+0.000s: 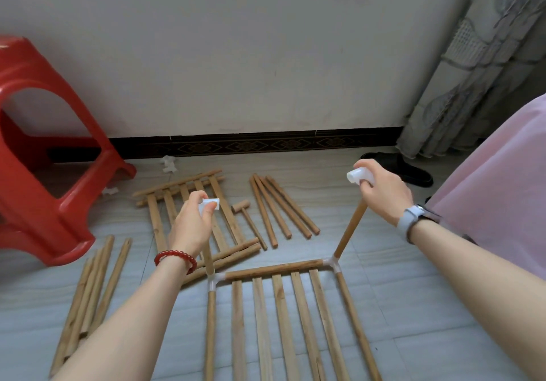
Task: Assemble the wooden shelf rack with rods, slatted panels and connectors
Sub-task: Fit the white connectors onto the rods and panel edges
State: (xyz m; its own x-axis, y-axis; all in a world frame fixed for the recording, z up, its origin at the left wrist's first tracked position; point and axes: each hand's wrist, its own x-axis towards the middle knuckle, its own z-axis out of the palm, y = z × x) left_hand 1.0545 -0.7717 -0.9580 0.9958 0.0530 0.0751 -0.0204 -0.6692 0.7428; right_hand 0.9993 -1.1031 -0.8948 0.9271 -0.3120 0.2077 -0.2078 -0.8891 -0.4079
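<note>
A slatted panel (pixel 283 321) of pale, flat wooden strips lies on the grey tiled floor (pixel 428 307), framed by round rods joined at its far corners with translucent white plastic connectors (pixel 332 263). From each corner a smooth round upright rod (pixel 351 227) rises. The left hand (pixel 192 224) pinches a white tubular connector (pixel 210 204) atop the left upright; the right hand (pixel 381 188) grips another white connector (pixel 359 176) atop the right one. Behind, a second slatted panel (pixel 189 212) lies flat, a small wooden mallet (pixel 248 218) just beside it, then four loose round rods (pixel 283 206) side by side. More rough rods (pixel 91 301) lie at the left, near a glossy red plastic stool (pixel 44 150). A patterned grey curtain (pixel 472 56) hangs at the right.
</note>
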